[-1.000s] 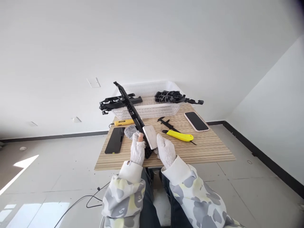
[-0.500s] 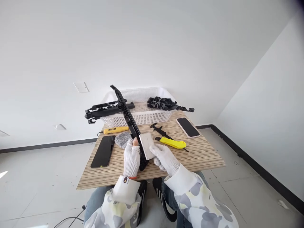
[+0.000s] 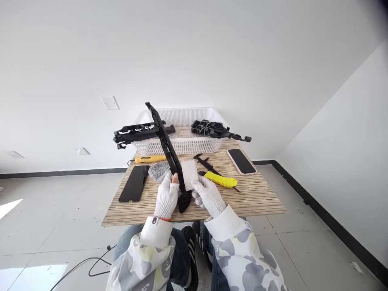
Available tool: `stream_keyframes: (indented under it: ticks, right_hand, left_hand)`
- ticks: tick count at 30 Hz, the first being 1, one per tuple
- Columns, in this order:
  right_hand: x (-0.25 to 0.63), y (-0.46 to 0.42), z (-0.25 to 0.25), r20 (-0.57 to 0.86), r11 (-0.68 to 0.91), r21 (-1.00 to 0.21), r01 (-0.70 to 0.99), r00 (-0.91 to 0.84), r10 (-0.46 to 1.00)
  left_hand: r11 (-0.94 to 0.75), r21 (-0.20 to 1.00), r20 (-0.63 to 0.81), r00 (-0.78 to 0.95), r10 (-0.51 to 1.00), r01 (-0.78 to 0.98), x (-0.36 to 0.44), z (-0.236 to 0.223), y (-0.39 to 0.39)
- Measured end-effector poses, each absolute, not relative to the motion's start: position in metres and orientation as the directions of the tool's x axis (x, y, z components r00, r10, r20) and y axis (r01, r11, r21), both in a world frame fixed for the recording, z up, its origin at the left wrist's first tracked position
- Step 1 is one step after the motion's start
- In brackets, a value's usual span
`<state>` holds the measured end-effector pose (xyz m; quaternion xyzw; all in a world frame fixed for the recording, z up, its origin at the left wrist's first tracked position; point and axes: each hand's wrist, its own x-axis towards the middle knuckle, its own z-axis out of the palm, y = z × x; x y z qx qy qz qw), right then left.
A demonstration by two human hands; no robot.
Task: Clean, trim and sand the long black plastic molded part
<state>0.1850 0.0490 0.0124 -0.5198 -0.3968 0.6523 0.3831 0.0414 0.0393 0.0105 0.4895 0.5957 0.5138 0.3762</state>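
Two patterned sleeves (image 3: pixel 145 258) reach in from the near side, above two dark shoes (image 3: pixel 190 252) with white stripes. Two hands in pale knit gloves are at the near part of the one wood-striped counter (image 3: pixel 260 200). The left hand (image 3: pixel 166 196) has its fingers closed round the lower part of one long black part (image 3: pixel 169 151), the thumb tip bare against it. The part's long axis slants from its broad end, low between the hands, up and away to the left, its narrow far tip raised over the basket. The right hand (image 3: pixel 209 197) pinches the lower right corner of one flat white block (image 3: pixel 189 174) in narrowly set fingers; the block stands nearly upright in view, just beside the part. Further out lie two phones, a black one (image 3: pixel 133 184) on the left and a pale-edged one (image 3: pixel 241 161) on the right, and between them one grey cloth (image 3: pixel 158 171), one yellow cutter (image 3: pixel 223 180), one black caliper (image 3: pixel 206 163) and one orange-yellow tool (image 3: pixel 148 159). Behind these, one white basket (image 3: pixel 194 146) bears two groups of black parts (image 3: pixel 212 129), left and right, their pieces too tangled to count.
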Motion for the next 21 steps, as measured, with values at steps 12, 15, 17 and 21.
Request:
stream_keyframes:
  ticks: [12,15,17,21]
  right_hand:
    - [0.1892,0.0489,0.0138,-0.382,-0.385,-0.923,-0.011,-0.096,0.919]
    - [0.1869,0.0524,0.0119,-0.382,-0.381,-0.924,0.028,-0.058,0.923]
    - [0.1852,0.0538,0.0115,-0.367,-0.365,-0.930,0.047,-0.048,0.929]
    - [0.1835,0.0535,0.0120,-0.381,-0.378,-0.924,0.054,-0.057,0.923]
  left_hand:
    - [-0.048,0.915,0.163,-0.257,0.953,0.401,0.0401,0.0098,0.0407]
    - [-0.023,0.918,0.139,-0.267,0.954,0.395,0.0415,0.0108,0.0403]
    - [0.002,0.908,0.129,-0.285,0.950,0.418,0.0421,0.0114,0.0402]
    - [0.021,0.878,0.151,-0.317,0.936,0.478,0.0421,0.0116,0.0414]
